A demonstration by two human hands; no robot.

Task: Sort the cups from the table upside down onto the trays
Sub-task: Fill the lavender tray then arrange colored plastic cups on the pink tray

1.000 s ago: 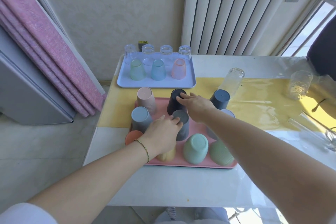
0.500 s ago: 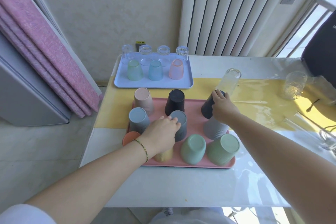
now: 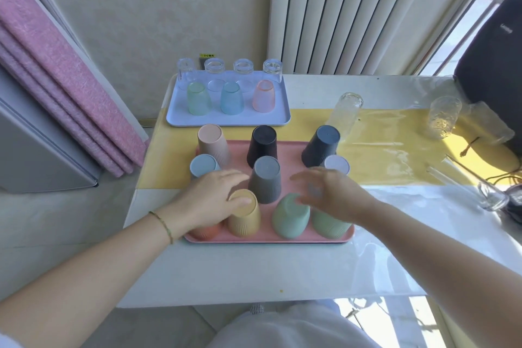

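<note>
A pink tray (image 3: 293, 147) holds several coloured plastic cups upside down, among them a grey cup (image 3: 265, 178), a yellow cup (image 3: 245, 220), a black cup (image 3: 262, 145) and a dark blue cup (image 3: 322, 147). My left hand (image 3: 209, 200) lies with relaxed fingers over the yellow cup's base and covers an orange cup (image 3: 204, 232). My right hand (image 3: 330, 192) hovers, blurred and with fingers spread, above two green cups (image 3: 289, 219) at the tray's near right. Behind, a pale blue tray (image 3: 279, 118) carries upturned glasses and tinted cups.
On the yellow mat to the right a clear glass (image 3: 346, 113) lies tipped and another glass (image 3: 443, 117) stands upright. More glassware (image 3: 491, 199) and cables sit at the right edge. A dark object (image 3: 491, 65) fills the far right; a radiator is behind.
My right hand let go of the dark blue cup and drew back toward me over the green cups. My left hand slid from the grey cup onto the yellow cup.
</note>
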